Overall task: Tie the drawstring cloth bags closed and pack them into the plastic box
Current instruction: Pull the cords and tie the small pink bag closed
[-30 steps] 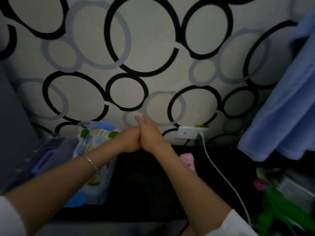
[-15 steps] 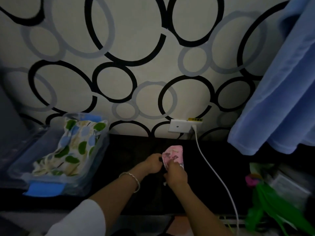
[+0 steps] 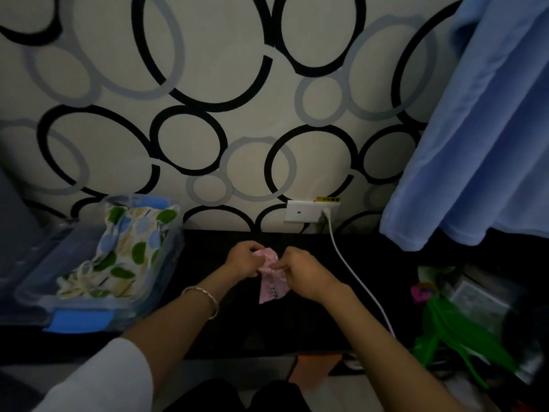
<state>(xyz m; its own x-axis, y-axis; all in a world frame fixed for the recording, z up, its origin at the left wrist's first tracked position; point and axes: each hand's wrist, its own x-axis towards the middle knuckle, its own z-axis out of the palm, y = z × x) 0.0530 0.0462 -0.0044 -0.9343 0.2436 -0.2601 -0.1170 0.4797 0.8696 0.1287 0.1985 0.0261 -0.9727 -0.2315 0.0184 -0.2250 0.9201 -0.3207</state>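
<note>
A small pink cloth bag (image 3: 271,288) hangs over the dark table in the middle of the head view. My left hand (image 3: 242,260) grips its gathered top on the left. My right hand (image 3: 303,270) pinches the top on the right. The bag's mouth is bunched between the two hands; its strings are hidden. At the left stands a clear plastic box (image 3: 35,292) with blue clips. Inside it lies a cloth bag with green and blue leaf print (image 3: 130,248), its cream cord coiled at the near end.
A white wall socket (image 3: 310,211) sits behind the hands, with a white cable (image 3: 353,272) running down to the right. Blue cloth (image 3: 475,144) hangs at the upper right. Green and pink items (image 3: 451,322) crowd the right side of the table.
My hands came down from in front of the wall to the table and took hold of the pink bag. They now hold its top bunched between them, a little farther apart.
</note>
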